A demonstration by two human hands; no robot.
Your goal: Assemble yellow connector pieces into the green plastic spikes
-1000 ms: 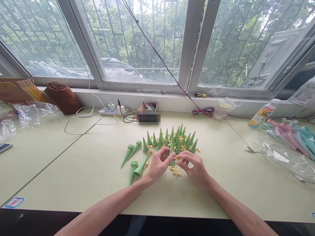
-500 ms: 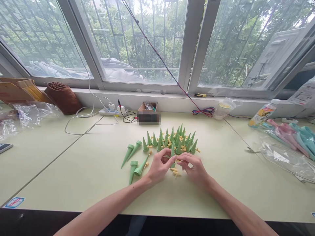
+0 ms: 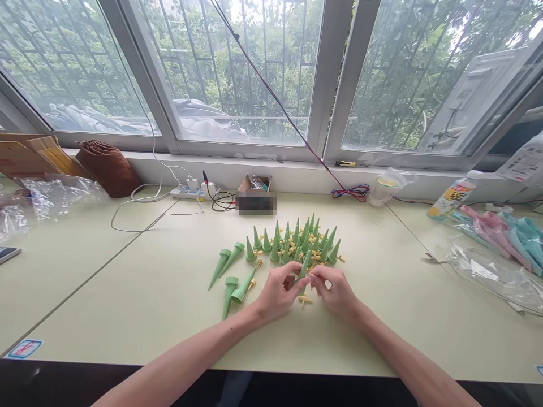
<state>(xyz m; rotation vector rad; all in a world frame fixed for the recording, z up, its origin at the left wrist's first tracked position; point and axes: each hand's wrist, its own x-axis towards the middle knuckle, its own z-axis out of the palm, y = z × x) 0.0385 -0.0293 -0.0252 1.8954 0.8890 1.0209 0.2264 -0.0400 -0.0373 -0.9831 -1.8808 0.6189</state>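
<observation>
At the far left of the surface (image 3: 169, 308), we see the edge of a dark-faced device (image 3: 8, 254), with clear plastic bags (image 3: 55, 198) behind it and a cardboard box (image 3: 25, 159) and a brown bundle (image 3: 108, 169) farther back. Next comes a white power strip (image 3: 180, 193) with plugs in it, then a small open box (image 3: 257, 183) with a blurred front.

Nearer to us, four loose green spikes (image 3: 221, 264) lie on their sides, left of our left hand (image 3: 275, 291). That hand grips a green plastic spike (image 3: 305, 264) between thumb and fingers, its point upward and slightly tilted. Behind it stands a cluster of upright green spikes (image 3: 275, 250) with yellow fittings among them. Just below the held spike lies a yellow fitting (image 3: 304, 300).

Our right hand (image 3: 337, 289) has its thumb and fingertips drawn together in a pinch beside the held spike; we cannot tell what is between them. Farther right we see coiled wires (image 3: 356, 194), a clear cup (image 3: 384, 191), a labelled bottle (image 3: 453, 198) and pink and teal items (image 3: 498, 232).
</observation>
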